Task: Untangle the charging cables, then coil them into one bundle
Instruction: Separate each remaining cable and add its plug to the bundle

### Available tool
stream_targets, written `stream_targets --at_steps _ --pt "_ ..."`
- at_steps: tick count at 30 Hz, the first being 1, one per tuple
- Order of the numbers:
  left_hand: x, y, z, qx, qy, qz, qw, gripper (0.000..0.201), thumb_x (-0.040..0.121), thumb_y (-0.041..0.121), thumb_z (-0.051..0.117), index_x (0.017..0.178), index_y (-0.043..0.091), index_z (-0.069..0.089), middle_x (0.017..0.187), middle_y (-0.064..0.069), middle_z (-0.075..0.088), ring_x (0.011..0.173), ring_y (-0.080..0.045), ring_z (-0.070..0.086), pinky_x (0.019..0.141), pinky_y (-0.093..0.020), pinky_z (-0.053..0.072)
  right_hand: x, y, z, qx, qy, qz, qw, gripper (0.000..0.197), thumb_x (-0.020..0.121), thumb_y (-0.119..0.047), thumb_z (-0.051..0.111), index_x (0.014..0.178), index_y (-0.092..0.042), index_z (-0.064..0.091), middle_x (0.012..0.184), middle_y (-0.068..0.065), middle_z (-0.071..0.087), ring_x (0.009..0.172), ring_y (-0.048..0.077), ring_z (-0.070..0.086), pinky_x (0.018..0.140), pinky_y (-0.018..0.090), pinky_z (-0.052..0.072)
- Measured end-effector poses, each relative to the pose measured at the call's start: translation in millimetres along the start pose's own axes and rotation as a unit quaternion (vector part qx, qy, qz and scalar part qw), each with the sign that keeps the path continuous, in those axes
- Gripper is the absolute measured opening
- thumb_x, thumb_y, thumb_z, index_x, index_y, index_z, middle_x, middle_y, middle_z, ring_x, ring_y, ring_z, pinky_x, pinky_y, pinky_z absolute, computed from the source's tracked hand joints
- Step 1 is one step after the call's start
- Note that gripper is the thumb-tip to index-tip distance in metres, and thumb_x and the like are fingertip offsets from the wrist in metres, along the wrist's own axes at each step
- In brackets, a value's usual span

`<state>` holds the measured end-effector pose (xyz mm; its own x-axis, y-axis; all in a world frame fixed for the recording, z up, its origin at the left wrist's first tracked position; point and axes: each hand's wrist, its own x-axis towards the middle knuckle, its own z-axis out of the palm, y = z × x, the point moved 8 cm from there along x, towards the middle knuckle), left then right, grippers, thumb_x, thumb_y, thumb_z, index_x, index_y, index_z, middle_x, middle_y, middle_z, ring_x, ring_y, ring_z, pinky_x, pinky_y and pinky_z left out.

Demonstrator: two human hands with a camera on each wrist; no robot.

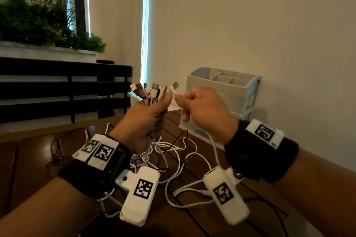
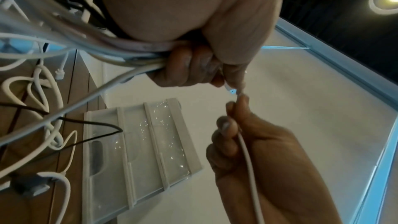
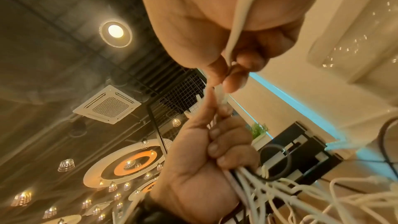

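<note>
My left hand [image 1: 146,119] is raised above the table and grips a bunch of charging cables [image 1: 152,92], their USB plugs fanned out above the fist. The fingers [image 2: 187,67] curl round the white, pink and black cords. Right beside it my right hand [image 1: 200,109] pinches one white cable [image 1: 174,87] just below its plug, between thumb and forefinger [image 2: 234,113]. That plug touches the left thumb tip. The white cord [image 2: 249,164] runs down through the right palm [image 3: 237,23]. The loose cable ends [image 1: 173,161] hang in tangled loops on the wooden table [image 1: 34,159].
A pale plastic desk organiser [image 1: 227,98] with drawers stands against the wall at the table's back right. A black slatted rail [image 1: 63,90] and a planter of green plants [image 1: 44,25] lie behind the table on the left. Black cords [image 1: 55,146] trail at the left.
</note>
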<state>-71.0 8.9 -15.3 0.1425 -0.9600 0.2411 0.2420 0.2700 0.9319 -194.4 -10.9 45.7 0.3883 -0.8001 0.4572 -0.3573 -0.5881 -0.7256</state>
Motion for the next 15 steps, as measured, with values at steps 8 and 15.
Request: stream_targets --at_steps 8,15 --pt "-1 4 -1 -0.034 0.004 0.035 0.999 0.025 0.084 0.041 0.063 0.076 0.018 0.062 0.052 0.003 0.03 0.043 -0.01 0.022 0.042 -0.021 0.018 0 13 10 0.194 0.062 0.058 0.977 0.023 0.084 -0.026 0.071 0.087 -0.004 0.068 0.073 0.002 0.064 0.056 0.002 0.054 0.055 0.02 0.045" --pt "-1 7 -5 -0.014 0.048 0.065 0.997 0.029 0.087 0.041 0.063 0.088 0.013 0.07 0.058 0.001 0.042 0.044 -0.009 0.03 0.042 -0.021 0.024 -6 8 27 0.224 0.013 0.073 0.972 0.003 0.089 -0.005 0.062 0.087 -0.005 0.064 0.093 0.005 0.07 0.081 0.009 0.066 0.074 0.023 0.055"
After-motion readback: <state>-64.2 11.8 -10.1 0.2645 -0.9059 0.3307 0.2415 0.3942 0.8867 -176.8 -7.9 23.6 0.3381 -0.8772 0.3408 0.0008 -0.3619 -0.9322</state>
